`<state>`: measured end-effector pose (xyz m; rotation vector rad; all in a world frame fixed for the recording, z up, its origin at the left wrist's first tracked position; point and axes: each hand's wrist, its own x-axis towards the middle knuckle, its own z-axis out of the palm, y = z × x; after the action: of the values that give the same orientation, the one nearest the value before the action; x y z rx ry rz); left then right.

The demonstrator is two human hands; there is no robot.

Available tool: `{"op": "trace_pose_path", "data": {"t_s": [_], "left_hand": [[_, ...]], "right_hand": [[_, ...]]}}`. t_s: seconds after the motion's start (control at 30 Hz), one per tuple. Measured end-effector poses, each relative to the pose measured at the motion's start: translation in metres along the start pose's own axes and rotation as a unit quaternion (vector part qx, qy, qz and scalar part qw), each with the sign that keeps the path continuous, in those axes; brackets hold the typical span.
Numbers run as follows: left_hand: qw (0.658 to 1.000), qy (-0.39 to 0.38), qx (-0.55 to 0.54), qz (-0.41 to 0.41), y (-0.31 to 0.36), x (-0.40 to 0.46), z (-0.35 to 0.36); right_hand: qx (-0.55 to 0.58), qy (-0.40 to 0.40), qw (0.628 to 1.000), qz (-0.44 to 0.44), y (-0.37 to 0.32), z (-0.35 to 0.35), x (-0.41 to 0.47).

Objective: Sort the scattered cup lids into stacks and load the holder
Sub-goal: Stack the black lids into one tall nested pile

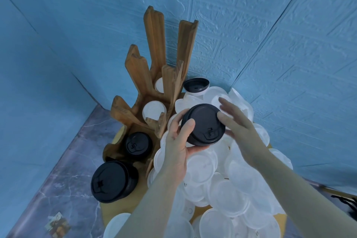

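pile of white lids [222, 189] covers tabletop right of wooden holder [146, 91] | holder slots: black and white lids | left hand [179, 141] fingers curled, gripping black lid stack [203, 124] above pile | right hand [239, 127] fingers nearly straight, touching stack's right edge

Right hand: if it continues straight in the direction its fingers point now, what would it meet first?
Probably the clear lids heaped just beyond the right hand, then the upturned black lid near the wall; depth is hard to judge.

Marbled grey counter [63, 160] bears wooden holder [154, 67], white lids [228, 195].
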<state>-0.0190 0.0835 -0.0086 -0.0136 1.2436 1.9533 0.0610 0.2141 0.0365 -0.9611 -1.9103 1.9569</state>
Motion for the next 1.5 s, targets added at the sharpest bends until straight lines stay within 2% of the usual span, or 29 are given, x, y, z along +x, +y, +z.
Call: {"op": "trace_pose_path", "data": {"t_s": [0.07, 0.17, 0.27, 0.33, 0.4, 0.47, 0.57, 0.63, 0.73, 0.8, 0.87, 0.9, 0.93, 1.0, 1.03, 1.07, 1.1, 1.17, 1.23, 1.33, 1.5], "left_hand": [[1.0, 0.007, 0.008, 0.001, 0.0, 0.001, 0.001], [1.0, 0.025, -0.004, -0.002, -0.001, 0.005, 0.001], [0.999, 0.036, -0.023, 0.002, 0.0, 0.011, -0.002], [0.999, 0.04, -0.029, -0.003, 0.0, 0.013, -0.004], [0.999, 0.036, -0.027, -0.009, -0.001, 0.014, -0.007], [0.999, 0.028, -0.025, -0.009, -0.002, 0.014, -0.01], [0.999, 0.011, -0.025, -0.017, -0.004, 0.012, -0.014], [1.0, 0.0, -0.018, -0.024, -0.004, 0.011, -0.017], [1.0, -0.006, -0.013, -0.028, -0.004, 0.01, -0.02], [0.999, -0.006, -0.014, -0.028, -0.004, 0.01, -0.022], [1.0, -0.004, -0.015, -0.027, -0.003, 0.011, -0.023], [1.0, -0.003, -0.015, -0.026, -0.003, 0.011, -0.022], [1.0, -0.004, -0.015, -0.025, -0.002, 0.011, -0.022], [1.0, -0.006, -0.015, -0.024, -0.001, 0.01, -0.02], [1.0, -0.005, -0.014, -0.023, -0.001, 0.009, -0.02], [1.0, -0.003, -0.013, -0.022, -0.001, 0.008, -0.019], [1.0, 0.0, -0.012, -0.02, -0.001, 0.007, -0.019], [1.0, 0.005, -0.014, -0.015, -0.002, 0.003, -0.018], [1.0, 0.008, -0.018, -0.015, -0.003, -0.002, -0.017], [1.0, -0.002, -0.015, -0.018, -0.008, -0.013, -0.013], [0.999, -0.02, -0.002, -0.033, -0.016, -0.039, -0.004]], "right_hand": [[0.046, -0.042, 0.997, 0.054, -0.001, -0.005, 0.007], [0.022, -0.045, 0.998, 0.037, -0.002, -0.004, 0.015], [-0.075, -0.077, 0.994, 0.003, -0.008, -0.005, 0.033], [-0.183, -0.03, 0.982, -0.047, -0.01, -0.007, 0.058], [-0.325, 0.022, 0.937, -0.126, -0.007, -0.006, 0.09], [-0.47, 0.013, 0.865, -0.174, -0.001, 0.001, 0.118], [-0.589, -0.001, 0.782, -0.203, 0.01, 0.014, 0.148], [-0.628, 0.002, 0.75, -0.208, 0.014, 0.02, 0.161], [-0.648, 0.02, 0.734, -0.203, 0.016, 0.022, 0.168], [-0.631, 0.043, 0.741, -0.227, 0.016, 0.019, 0.166], [-0.576, 0.069, 0.779, -0.237, 0.011, 0.015, 0.157], [-0.531, 0.084, 0.811, -0.231, 0.006, 0.014, 0.15], [-0.464, 0.099, 0.853, -0.218, -0.001, 0.012, 0.14], [-0.248, 0.113, 0.949, -0.16, -0.015, 0.01, 0.112], [-0.13, 0.113, 0.977, -0.127, -0.022, 0.007, 0.096], [-0.029, 0.108, 0.989, -0.092, -0.027, 0.001, 0.08], [0.058, 0.09, 0.993, -0.055, -0.029, -0.007, 0.064], [0.223, 0.028, 0.974, 0.015, -0.027, -0.025, 0.036], [0.3, -0.021, 0.951, 0.064, -0.018, -0.035, 0.011], [0.271, -0.043, 0.956, 0.103, 0.002, -0.032, -0.019], [0.14, 0.071, 0.985, 0.067, 0.008, -0.018, -0.054]]}}
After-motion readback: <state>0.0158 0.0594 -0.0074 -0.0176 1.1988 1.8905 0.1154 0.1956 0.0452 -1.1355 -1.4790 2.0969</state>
